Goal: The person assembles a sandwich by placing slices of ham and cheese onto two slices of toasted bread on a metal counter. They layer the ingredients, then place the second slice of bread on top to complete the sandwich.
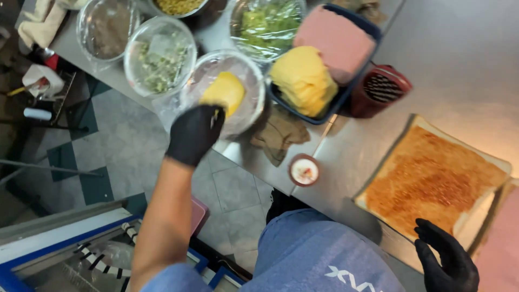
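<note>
At the bottom right of the frame, the right hand [447, 259] in a black glove rests with fingers spread open, its fingertips touching the near edge of a large slice of white bread [432, 181] coated with an orange-red spread, which lies flat on the steel counter [465, 65]. Just left of the bread, near the counter's edge, stands a small round cup of white sauce [304, 170], and beyond it lies a crumpled brown cloth [279, 133]. Left of centre, the left hand [193, 133], also black-gloved, reaches into a clear round bowl [224, 91] covered in loose plastic film, fingers curled around a yellow lump [224, 92] inside. Right of this bowl sits a dark blue tray [346, 92] holding yellow cheese slices [303, 78] and pink sliced meat [335, 38], with a red grater-like container [381, 89] beside it. Farther off, in the upper left, stand more film-covered bowls of chopped greens [159, 57].
</note>
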